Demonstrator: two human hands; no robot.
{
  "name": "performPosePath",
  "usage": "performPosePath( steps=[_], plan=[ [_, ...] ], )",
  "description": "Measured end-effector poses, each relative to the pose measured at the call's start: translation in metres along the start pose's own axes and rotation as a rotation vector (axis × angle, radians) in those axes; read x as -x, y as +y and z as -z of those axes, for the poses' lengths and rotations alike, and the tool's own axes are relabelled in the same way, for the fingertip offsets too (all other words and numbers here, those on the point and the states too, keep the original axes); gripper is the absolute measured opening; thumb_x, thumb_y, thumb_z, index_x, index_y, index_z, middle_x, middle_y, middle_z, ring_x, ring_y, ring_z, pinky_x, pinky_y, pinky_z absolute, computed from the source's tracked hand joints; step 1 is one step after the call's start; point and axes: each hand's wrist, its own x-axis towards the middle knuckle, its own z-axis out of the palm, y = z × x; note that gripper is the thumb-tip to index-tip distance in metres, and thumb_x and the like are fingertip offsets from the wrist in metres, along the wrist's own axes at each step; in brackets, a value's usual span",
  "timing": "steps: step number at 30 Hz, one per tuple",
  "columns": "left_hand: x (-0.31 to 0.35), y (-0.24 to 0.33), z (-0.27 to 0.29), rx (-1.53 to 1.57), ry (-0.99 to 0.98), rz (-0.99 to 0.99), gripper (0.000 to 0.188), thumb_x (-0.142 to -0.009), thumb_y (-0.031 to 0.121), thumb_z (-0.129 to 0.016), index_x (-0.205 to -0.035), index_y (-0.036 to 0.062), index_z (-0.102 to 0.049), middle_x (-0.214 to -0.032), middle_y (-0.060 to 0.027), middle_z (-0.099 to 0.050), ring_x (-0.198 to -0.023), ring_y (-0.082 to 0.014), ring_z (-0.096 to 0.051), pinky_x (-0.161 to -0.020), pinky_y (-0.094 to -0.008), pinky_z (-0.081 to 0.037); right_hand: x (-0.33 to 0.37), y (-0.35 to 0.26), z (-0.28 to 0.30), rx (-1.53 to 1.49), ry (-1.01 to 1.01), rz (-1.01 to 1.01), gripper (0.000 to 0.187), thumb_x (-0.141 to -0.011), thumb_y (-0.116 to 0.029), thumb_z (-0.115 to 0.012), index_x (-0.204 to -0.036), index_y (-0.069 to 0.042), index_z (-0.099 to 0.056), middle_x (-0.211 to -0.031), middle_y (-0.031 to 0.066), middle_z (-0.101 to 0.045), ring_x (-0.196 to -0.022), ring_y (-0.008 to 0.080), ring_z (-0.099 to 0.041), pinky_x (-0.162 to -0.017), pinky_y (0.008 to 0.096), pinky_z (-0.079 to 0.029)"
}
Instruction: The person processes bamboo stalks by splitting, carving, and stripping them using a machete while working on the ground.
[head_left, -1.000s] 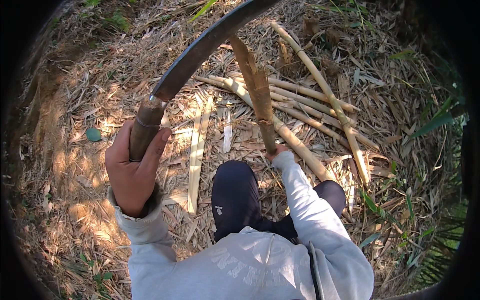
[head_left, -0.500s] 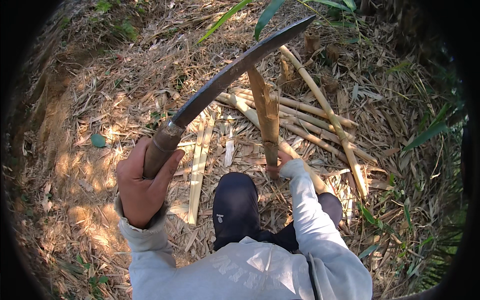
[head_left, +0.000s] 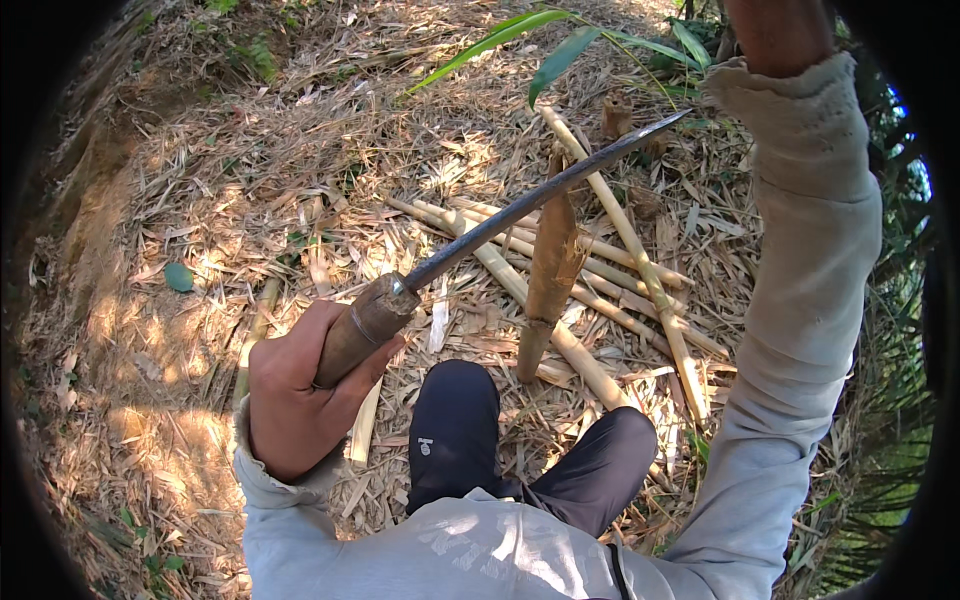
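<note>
A machete [head_left: 540,190] with a long dark blade and a round wooden handle is gripped in my left hand [head_left: 295,390]. Its blade slants up to the right, seen nearly edge-on. Behind the blade is a short, thick piece of wood [head_left: 552,270] with a splintered side, tilted, with its narrow end down. Whether it touches the blade or stands in the ground I cannot tell. My right arm is raised high at the right; only the wrist end of my right hand [head_left: 780,35] shows at the top edge, its fingers out of view.
Several bamboo poles [head_left: 625,250] lie crossed on dry leaf litter ahead of my knees [head_left: 455,430]. A pale split strip [head_left: 366,425] lies beside my left hand. Green leaves [head_left: 565,65] hang at the top, cut stumps [head_left: 617,115] stand beyond the poles, and an earth bank [head_left: 90,220] rises at left.
My right hand has let go of the thick wood's lower end and swung up to the top right. The machete has turned edge-on and its handle has shifted right and down.
</note>
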Motion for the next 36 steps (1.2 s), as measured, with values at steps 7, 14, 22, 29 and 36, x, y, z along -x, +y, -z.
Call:
performPosePath(
  steps=[7, 14, 22, 29, 36],
  plan=[
    [-0.004, -0.002, -0.002, 0.010, -0.034, -0.049, 0.024, -0.076, 0.011, -0.081, -0.089, 0.0022, -0.063, -0.065, -0.0109, -0.064, -0.054, -0.0210, -0.064, -0.050, -0.0297, -0.046, -0.005, 0.049, -0.059, 0.354, -0.049, -0.418, 0.092, -0.096, -0.069, -0.012, -0.136, 0.007, -0.046, -0.122, 0.0326, -0.058, -0.122, 0.0419, -0.052, -0.108, 0.0435, -0.036],
    [-0.018, 0.005, -0.022, 0.136, -0.048, -0.139, 0.025, -0.076, 0.011, -0.081, -0.090, 0.0018, -0.063, -0.063, -0.0115, -0.063, -0.051, -0.0224, -0.063, -0.049, -0.0300, -0.045, 0.014, 0.089, -0.022, 0.191, 0.102, -0.035, 0.077, -0.097, -0.067, -0.021, -0.133, -0.007, -0.054, -0.113, 0.0158, -0.068, -0.104, 0.0270, -0.065, -0.090, 0.0390, -0.049],
    [-0.007, -0.015, -0.017, 0.095, -0.119, 0.003, 0.022, -0.077, 0.013, -0.080, -0.085, 0.0025, -0.062, -0.058, -0.0100, -0.058, -0.046, -0.0208, -0.057, -0.046, -0.0307, -0.040, 0.004, 0.019, -0.074, 0.077, 0.131, -0.429, 0.103, -0.088, -0.080, -0.011, -0.129, 0.003, -0.055, -0.103, 0.0255, -0.068, -0.109, 0.0349, -0.062, -0.100, 0.0427, -0.044],
    [-0.015, -0.023, -0.020, 0.084, -0.121, -0.025, 0.018, -0.080, 0.012, -0.078, -0.087, 0.0019, -0.065, -0.058, -0.0067, -0.057, -0.047, -0.0139, -0.052, -0.047, -0.0287, -0.039, 0.037, 0.119, -0.103, 0.212, -0.300, -0.616, 0.103, -0.086, -0.082, -0.008, -0.126, -0.003, -0.060, -0.088, 0.0192, -0.071, -0.096, 0.0296, -0.069, -0.094, 0.0429, -0.049],
    [-0.006, -0.050, -0.023, 0.298, -0.189, 0.169, 0.014, -0.083, 0.010, -0.076, -0.089, 0.0006, -0.067, -0.058, -0.0029, -0.054, -0.052, -0.0079, -0.045, -0.049, -0.0263, -0.037, 0.000, 0.073, -0.093, 0.058, 0.034, -0.440, 0.096, -0.090, -0.078, -0.010, -0.120, -0.004, -0.063, -0.088, 0.0187, -0.071, -0.097, 0.0304, -0.068, -0.097, 0.0439, -0.046]
  ],
)
